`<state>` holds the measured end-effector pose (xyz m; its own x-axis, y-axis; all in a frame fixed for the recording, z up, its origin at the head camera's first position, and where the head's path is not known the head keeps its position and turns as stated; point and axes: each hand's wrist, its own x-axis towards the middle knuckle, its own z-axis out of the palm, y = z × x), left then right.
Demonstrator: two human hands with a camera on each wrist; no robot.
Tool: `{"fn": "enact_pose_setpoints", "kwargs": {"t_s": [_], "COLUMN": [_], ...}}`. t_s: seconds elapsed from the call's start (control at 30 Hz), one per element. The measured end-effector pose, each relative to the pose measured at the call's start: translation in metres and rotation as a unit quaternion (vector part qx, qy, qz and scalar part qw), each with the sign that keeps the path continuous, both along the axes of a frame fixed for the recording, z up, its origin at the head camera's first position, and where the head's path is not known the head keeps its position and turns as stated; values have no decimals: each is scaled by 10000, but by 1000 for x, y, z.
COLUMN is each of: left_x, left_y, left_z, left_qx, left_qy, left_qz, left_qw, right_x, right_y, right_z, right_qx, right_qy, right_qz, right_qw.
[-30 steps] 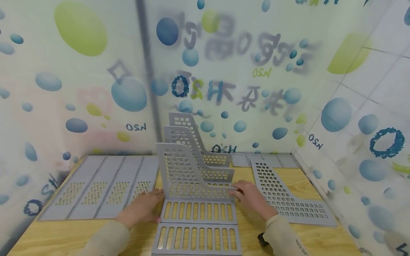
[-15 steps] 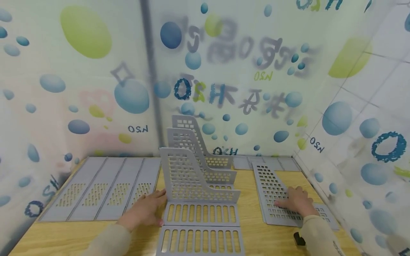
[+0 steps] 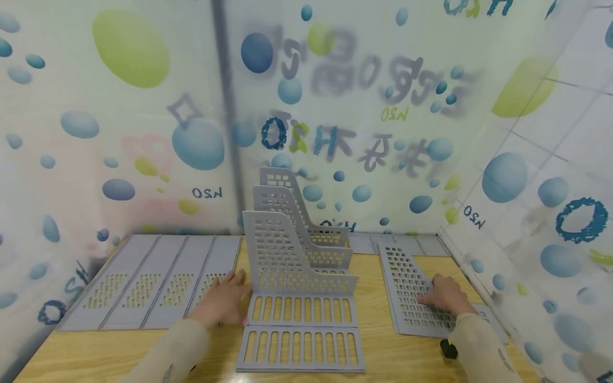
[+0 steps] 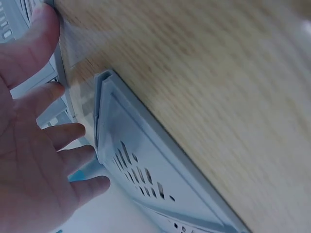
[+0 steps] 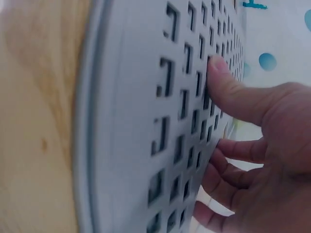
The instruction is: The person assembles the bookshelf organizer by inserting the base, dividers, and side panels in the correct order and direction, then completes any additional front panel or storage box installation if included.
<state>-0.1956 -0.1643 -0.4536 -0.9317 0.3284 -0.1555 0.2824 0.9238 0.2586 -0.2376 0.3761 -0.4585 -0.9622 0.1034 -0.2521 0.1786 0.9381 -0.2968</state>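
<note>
In the head view, a grey base of slotted panels (image 3: 301, 348) lies at the middle of the wooden table, with several perforated grey side panels (image 3: 278, 255) standing upright across it. My left hand (image 3: 224, 298) has its fingers extended along the base's left edge. The left wrist view shows that hand (image 4: 34, 141) with spread fingers, fingertips right at the grey edge. On the right, my right hand (image 3: 445, 295) holds the curved edge of a flat-lying perforated panel (image 3: 412, 298). Its thumb (image 5: 223, 80) presses on the upper face while the other fingers curl at the edge.
Flat grey panels with slanted slots (image 3: 148, 287) lie side by side at the left. More plain grey panels (image 3: 426, 244) lie along the back right edge. A patterned curtain (image 3: 364, 106) hangs behind the wooden table (image 3: 383, 351).
My right hand has left the front upright panel and moved right to the flat-lying perforated panel. The base with its upright panels has shifted slightly away, my left hand staying at its left edge.
</note>
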Motion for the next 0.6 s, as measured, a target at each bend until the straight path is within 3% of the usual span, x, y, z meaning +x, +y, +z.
{"fn": "enact_pose_setpoints", "kwargs": {"t_s": [0.2, 0.33, 0.4, 0.5, 0.6], "left_x": [-12, -18, -20, -21, -21], "left_y": [1, 1, 1, 1, 1], "left_z": [1, 1, 1, 2, 3], "left_qx": [-71, -125, -124, -91, -99], "left_qy": [-226, -256, -272, -300, -265], "left_qz": [86, 106, 138, 172, 145], "left_qw": [9997, 9995, 9995, 9994, 9995], "right_x": [-2, 8, 16, 29, 40], "right_y": [8, 5, -4, -25, -48], "right_z": [5, 26, 38, 49, 51], "right_qx": [-818, -1260, -1815, -2717, -2914], "right_qy": [-69, 526, 898, 1476, 2236], "right_qz": [-163, 69, 381, 964, 1306], "right_qw": [9965, 9906, 9785, 9461, 9209]}}
